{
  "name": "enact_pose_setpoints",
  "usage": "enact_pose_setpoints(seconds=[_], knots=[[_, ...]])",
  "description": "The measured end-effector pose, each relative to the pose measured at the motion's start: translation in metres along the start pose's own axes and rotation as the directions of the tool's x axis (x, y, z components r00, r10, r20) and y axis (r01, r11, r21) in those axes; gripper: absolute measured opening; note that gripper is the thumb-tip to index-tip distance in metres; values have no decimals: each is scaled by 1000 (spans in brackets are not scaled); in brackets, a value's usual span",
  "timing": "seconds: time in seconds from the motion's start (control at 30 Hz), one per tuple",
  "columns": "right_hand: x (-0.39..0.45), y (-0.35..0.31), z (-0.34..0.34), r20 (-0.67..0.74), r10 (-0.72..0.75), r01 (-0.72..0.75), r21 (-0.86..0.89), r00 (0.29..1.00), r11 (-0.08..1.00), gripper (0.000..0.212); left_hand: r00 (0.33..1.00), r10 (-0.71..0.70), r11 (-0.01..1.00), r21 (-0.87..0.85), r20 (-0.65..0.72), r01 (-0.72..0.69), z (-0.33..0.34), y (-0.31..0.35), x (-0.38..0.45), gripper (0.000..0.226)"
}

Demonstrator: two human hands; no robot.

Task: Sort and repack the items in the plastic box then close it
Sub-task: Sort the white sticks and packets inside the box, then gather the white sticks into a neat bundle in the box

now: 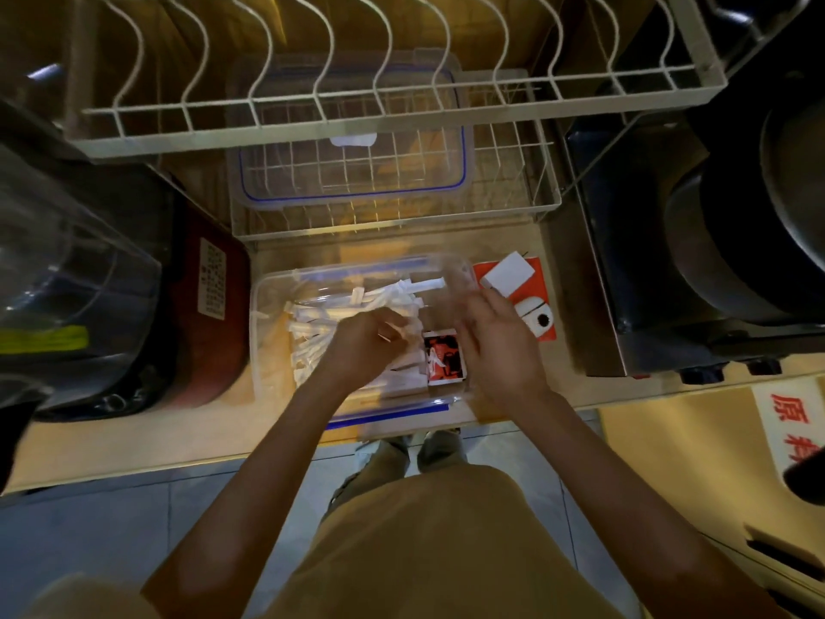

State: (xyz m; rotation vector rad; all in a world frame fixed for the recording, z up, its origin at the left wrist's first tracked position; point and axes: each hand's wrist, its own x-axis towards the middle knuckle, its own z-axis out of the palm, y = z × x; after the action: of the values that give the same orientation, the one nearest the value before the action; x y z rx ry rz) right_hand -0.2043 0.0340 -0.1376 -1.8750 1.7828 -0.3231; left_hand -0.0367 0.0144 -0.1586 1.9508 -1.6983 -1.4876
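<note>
At frame centre, your left hand [364,339] reaches into the open plastic box [268,350] on the bench [111,444], fingers curled on a thin white stick [395,335]. Your right hand [495,346] hovers blurred beside it; its fingers' state is unclear. Farther up, the lid [352,189] rests in a wire rack [542,203].
</note>
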Motion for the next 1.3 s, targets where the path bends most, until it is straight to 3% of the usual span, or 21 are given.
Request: enact_pose_setpoints(seconds=[0.07, 0.13, 0.23, 0.33, 0.43, 0.57, 0.8, 0.87, 0.97, 1.07, 1.2, 1.3], knots=[[11, -8, 10, 60, -71, 70, 8, 996, 997, 26, 989, 45, 987, 157, -143, -22, -11, -15, -2, 28], [27, -14, 24, 117, -58, 67, -75, 991, 995, 31, 972, 28, 955, 294, -235, 43, -17, -31, 2, 39], [52, -19, 42, 209, 58, 1, -272, 976, 962, 41, 974, -34, 856, 496, -224, 144, -18, -45, 8, 57], [66, -19, 53, 273, 123, -2, -406, 954, 914, 53, 976, 23, 809, 578, -217, 109, -15, -51, 11, 67], [67, -17, 57, 259, 108, 21, -448, 960, 894, 53, 975, 57, 804, 589, -215, 83, -14, -52, 14, 69], [67, -16, 52, 181, 85, -1, -418, 980, 908, 36, 981, 85, 811, 584, -175, 34, -17, -52, 13, 53], [60, -7, 26, 38, 77, -53, -424, 996, 904, 27, 977, 23, 832, 546, -213, 99, -20, -58, 6, 45], [55, -7, 9, -30, 66, -72, -354, 997, 932, 26, 977, 11, 831, 546, -211, 108, -21, -58, 5, 46], [49, -15, -13, -104, -15, 4, -107, 994, 994, 27, 984, -3, 848, 522, -177, 96, -25, -54, 6, 47], [46, -19, -12, -52, -9, 13, 86, 999, 996, 26, 995, -67, 906, 413, -79, 94, -38, -49, 8, 48], [42, -17, 13, 45, 34, -37, 58, 998, 998, 13, 994, -101, 898, 434, 31, 78, -55, -43, 5, 50], [34, -21, 36, 150, -85, 82, 28, 985, 996, 10, 994, -65, 898, 440, 93, 17, -60, -34, -1, 63]])
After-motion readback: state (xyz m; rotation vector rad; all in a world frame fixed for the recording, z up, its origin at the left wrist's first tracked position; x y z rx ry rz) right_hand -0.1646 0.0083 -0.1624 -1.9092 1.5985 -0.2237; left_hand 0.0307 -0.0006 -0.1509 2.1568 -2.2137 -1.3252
